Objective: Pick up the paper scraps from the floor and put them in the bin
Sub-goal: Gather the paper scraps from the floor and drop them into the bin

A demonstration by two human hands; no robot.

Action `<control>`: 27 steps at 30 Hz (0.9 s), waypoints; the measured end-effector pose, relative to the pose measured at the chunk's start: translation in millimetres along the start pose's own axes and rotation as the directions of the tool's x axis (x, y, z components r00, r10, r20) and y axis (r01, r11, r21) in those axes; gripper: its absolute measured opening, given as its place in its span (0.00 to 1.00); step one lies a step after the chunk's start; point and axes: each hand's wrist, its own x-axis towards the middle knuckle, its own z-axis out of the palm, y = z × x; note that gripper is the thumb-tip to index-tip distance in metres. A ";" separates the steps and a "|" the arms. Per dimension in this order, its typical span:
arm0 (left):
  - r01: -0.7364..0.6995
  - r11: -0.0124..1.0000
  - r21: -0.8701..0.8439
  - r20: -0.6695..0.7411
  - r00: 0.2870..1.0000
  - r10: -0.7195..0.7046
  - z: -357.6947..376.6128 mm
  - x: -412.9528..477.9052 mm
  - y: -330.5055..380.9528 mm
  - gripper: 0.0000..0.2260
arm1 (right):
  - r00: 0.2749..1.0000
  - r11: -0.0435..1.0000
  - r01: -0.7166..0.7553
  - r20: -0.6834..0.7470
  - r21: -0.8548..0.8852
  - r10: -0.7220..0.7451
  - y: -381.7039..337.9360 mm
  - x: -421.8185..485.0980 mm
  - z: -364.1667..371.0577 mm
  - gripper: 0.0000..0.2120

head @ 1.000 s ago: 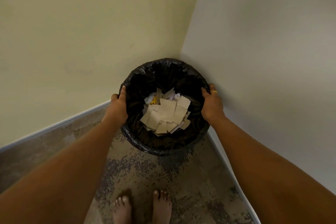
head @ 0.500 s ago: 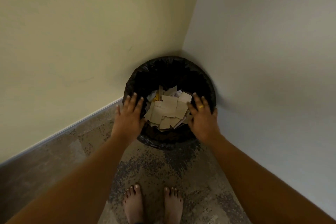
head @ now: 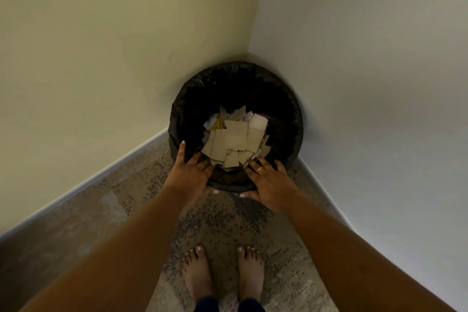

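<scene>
Nearest are two bare feet point(head: 222, 273), side by side on a mottled grey-brown floor point(head: 126, 210), toes pointing far. Open floor lies between the toes and the bin, and a wider stretch runs off to the near left. On the right, only a narrow strip of floor shows before the wall.

Both forearms reach far. The left grip point(head: 190, 175), a bare hand, lies loose and spread over the near-left rim of the bin point(head: 296, 119), holding nothing. The right grip point(head: 268, 182) is spread the same way over the near-right rim, also holding nothing, with a gold ring point(head: 260, 169) on one finger. I cannot tell whether either presses on the rim.

The bin is round with a black liner and stands tucked into the corner. The paper scraps point(head: 235, 139), mostly tan squares, are heaped inside it.

A pale skirting point(head: 88, 180) edges the floor. Above it a yellowish left wall point(head: 101, 58) meets a white right wall point(head: 367, 83) just beyond the far rim.
</scene>
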 end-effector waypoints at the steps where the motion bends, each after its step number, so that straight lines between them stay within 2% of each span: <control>1: -0.005 1.000 0.016 -0.012 1.000 0.005 -0.8 0.9 -1.9 0.32 | 1.000 1.000 -0.012 -0.003 0.011 0.012 -1.1 0.3 -0.3 0.36; 4: -0.002 0.999 0.044 -0.048 0.999 0.004 -6.9 3.8 -12.5 0.30 | 0.999 0.996 -0.049 -0.018 0.071 0.051 -6.6 4.6 -4.3 0.36; 7: 0.009 0.997 0.078 -0.013 1.000 -0.008 -13.0 6.7 -23.6 0.29 | 0.998 0.992 -0.059 -0.016 0.107 0.061 -15.3 11.1 -9.8 0.36; 11: 0.037 0.999 0.039 0.005 0.999 -0.037 -8.9 2.5 -23.5 0.29 | 0.996 0.990 -0.085 0.006 0.117 0.084 -22.5 12.0 -9.3 0.35; 17: 0.075 0.983 -0.170 -0.025 0.996 -0.080 -10.2 0.6 -7.7 0.35 | 0.995 0.984 -0.096 -0.027 0.152 0.101 -25.2 2.3 -13.5 0.35; 23: 0.183 0.891 -0.415 -0.087 0.967 -0.239 -11.7 -0.4 2.5 0.30 | 0.966 0.947 -0.185 -0.128 0.263 0.224 -21.3 2.8 -22.7 0.30; 27: 0.252 0.842 -0.477 -0.032 0.952 -0.303 -12.6 0.4 8.1 0.30 | 0.938 0.898 -0.183 -0.204 0.401 0.282 -23.6 7.2 -26.7 0.29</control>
